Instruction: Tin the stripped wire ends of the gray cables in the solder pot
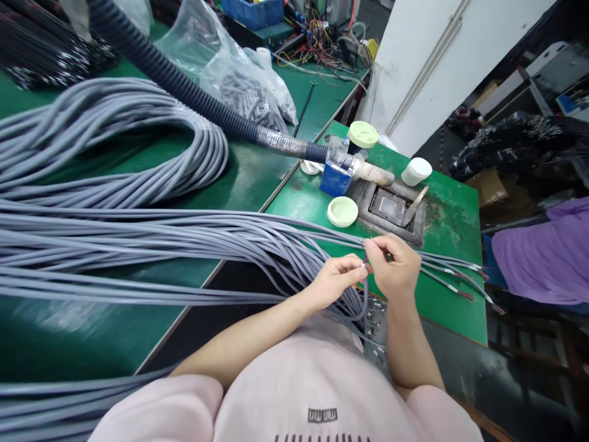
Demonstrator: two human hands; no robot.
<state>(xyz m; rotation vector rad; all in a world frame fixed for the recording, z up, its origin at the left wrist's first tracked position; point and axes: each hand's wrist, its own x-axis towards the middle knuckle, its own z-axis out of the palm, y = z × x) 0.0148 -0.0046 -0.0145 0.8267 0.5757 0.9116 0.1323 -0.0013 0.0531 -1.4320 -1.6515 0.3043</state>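
My left hand (339,277) is closed on the end of a grey cable (365,294), pinching it just below its white stripped tip. Thin coloured wires stick up from that end, and the fingertips of my right hand (394,263) are pinched on them. Both hands are close together above the front edge of the green board. Many more grey cables (221,230) run in from the left, some passing behind my hands. Several stripped cable ends (464,294) with bare wires lie to the right of my right hand.
A solder pot (391,209) with a scraper (416,205) across it sits beyond my hands. Around it are a pale green lid (343,212), a white jar (416,171) and a ribbed hose (221,116). Coiled cables (184,116) lie left; a person in purple (543,252) is at right.
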